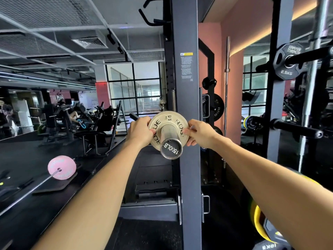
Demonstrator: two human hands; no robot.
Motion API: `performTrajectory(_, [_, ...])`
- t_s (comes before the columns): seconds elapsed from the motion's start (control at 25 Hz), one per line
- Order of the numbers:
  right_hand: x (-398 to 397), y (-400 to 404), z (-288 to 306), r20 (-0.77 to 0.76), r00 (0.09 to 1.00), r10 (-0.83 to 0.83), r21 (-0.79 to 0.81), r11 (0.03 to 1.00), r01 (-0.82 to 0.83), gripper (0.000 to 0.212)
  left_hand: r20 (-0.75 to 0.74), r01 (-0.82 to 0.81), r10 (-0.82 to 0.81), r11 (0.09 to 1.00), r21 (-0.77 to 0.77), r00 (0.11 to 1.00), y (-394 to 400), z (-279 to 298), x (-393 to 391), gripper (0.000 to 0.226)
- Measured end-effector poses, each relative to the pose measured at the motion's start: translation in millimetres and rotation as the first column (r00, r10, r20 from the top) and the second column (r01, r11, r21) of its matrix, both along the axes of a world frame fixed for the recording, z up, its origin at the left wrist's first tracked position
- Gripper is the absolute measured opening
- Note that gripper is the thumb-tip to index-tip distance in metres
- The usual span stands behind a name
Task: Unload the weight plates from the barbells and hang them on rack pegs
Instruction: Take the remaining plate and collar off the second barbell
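Weight plate [168,123], a small pale metal disc stamped ROGUE, sits on a chrome barbell sleeve [170,141] at the centre of the frame, the sleeve's end cap facing the camera. Behind it a grey rack upright [187,87] runs the full height of the picture, with a printed warning label in its upper half. At the right edge a second dark upright [278,105] stands with black pegs [295,128] sticking out towards the camera; a black 2.5 kg plate [288,61] hangs on the upper one, in the upper right of the frame. In the lower left a pink plate [61,167] is loaded on another barbell that lies low over the black floor [27,159]. In the lower right corner a yellow-rimmed plate [259,222] shows partly, cut off by the right arm. Both bare forearms reach in from the bottom of the frame. The left hand [140,131] pinches the plate's left rim, thumb on the front face and fingers curled behind. The right hand [201,132] grips the right rim the same way, its fingers wrapped round the edge.
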State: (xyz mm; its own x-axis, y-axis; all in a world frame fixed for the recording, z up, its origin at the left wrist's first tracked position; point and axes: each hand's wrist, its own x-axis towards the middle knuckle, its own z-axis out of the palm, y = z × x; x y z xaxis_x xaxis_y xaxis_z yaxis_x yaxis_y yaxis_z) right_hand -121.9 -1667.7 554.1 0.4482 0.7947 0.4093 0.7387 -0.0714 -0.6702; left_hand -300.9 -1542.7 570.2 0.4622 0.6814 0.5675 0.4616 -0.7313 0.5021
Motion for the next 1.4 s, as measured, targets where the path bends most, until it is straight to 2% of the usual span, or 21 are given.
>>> performTrajectory(0.2, [44.0, 55.4, 2.2, -0.007, 0.999, 0.038, 0.014, 0.999, -0.038, 0.009, 0.006, -0.02, 0.02, 0.999, -0.026, 1.0, 46.7, 0.8, 39.9, 0.007])
performTrajectory(0.68, [109.3, 135.3, 8.0, -0.012, 0.999, 0.041, -0.026, 0.999, -0.041, 0.011, 0.043, -0.079, 0.082, 0.994, -0.073, 0.996, 127.3, -1.0, 107.6, 0.022])
performTrajectory(0.96, [133.5, 173.5, 8.6, -0.05, 0.999, 0.014, -0.029, 0.999, -0.015, 0.01, 0.001, -0.059, 0.059, 0.996, -0.062, 0.998, 166.6, 4.4, 139.3, 0.009])
performTrajectory(1.16, [143.8, 189.9, 10.7, -0.054, 0.999, 0.006, -0.041, 0.999, -0.008, 0.014, -0.051, -0.064, 0.064, 0.998, 0.002, 0.997, 193.6, 5.0, 156.7, 0.012])
performTrajectory(1.4, [142.6, 187.3, 15.2, -0.042, 0.999, 0.006, -0.072, 0.997, -0.009, 0.02, -0.094, -0.02, 0.019, 1.0, -0.01, 0.995, 203.6, 7.6, 154.4, 0.011])
